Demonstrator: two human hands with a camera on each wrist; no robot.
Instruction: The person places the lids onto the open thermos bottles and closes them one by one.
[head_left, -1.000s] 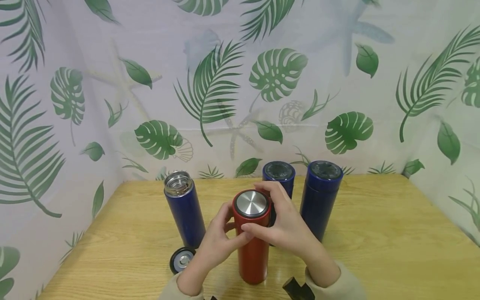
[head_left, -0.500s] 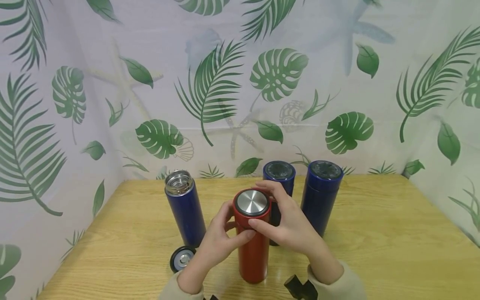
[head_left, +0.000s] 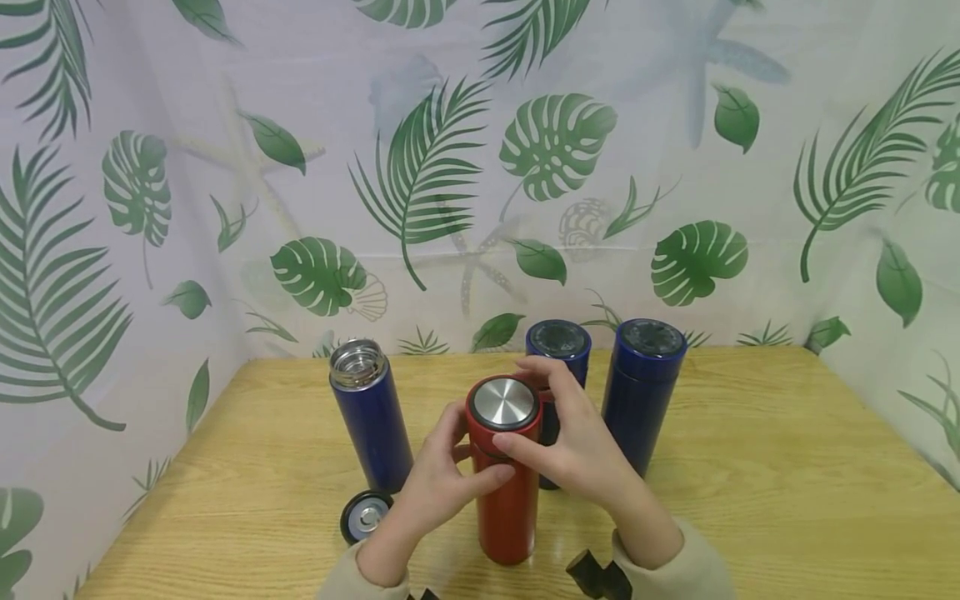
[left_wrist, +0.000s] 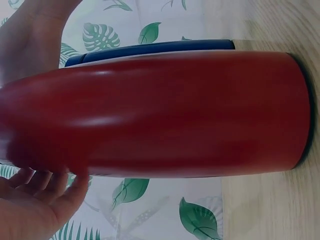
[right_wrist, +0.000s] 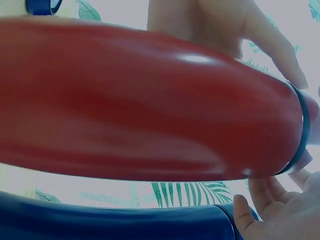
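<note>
A red thermos flask (head_left: pixel 507 517) stands upright on the wooden table (head_left: pixel 780 467) in the head view. My left hand (head_left: pixel 435 479) grips its upper body from the left side. With thumb and fingers, my right hand (head_left: pixel 581 446) holds the flask's red lid (head_left: pixel 504 403), which has a shiny metal disc on top. In the right wrist view, a dark seam (right_wrist: pixel 303 127) shows between the lid and the red body. The left wrist view shows the flask's body (left_wrist: pixel 190 115) large, with my left fingers (left_wrist: pixel 65 195) against one side.
An uncapped blue flask (head_left: pixel 375 433) stands at left, its steel mouth showing. Near its base lies a round lid (head_left: pixel 365 518), partly behind my left wrist. Two capped blue flasks, one nearer (head_left: pixel 558 340) and one farther right (head_left: pixel 643 408), stand behind my right hand. Leaf-patterned cloth (head_left: pixel 480 167) hangs behind.
My right hand has shifted and turned slightly at the red lid, its thumb moving a little up and to the right. A dark line now shows below the lid. The left hand stays nearly still.
</note>
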